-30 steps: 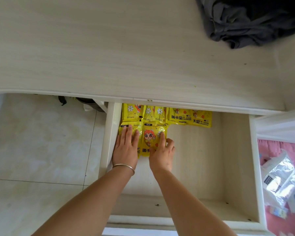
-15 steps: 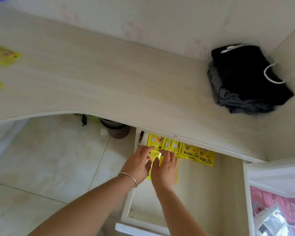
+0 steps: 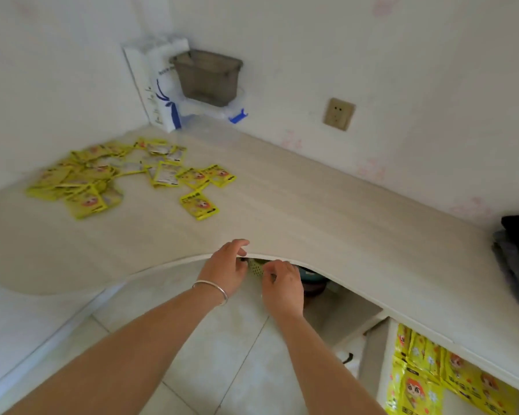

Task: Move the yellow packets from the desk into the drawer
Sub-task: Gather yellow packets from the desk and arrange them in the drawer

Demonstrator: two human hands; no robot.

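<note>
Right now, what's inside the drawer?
The open white drawer holds flat yellow packets with cartoon faces along its back and left. The pale wooden desktop hides the rest.

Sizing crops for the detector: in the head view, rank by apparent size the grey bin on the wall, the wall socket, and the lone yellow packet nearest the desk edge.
1. grey bin, clearly largest.
2. lone yellow packet.
3. wall socket.
Packet and socket look close in size, and the packet sits nearer the camera, so that order is unsure.
</note>
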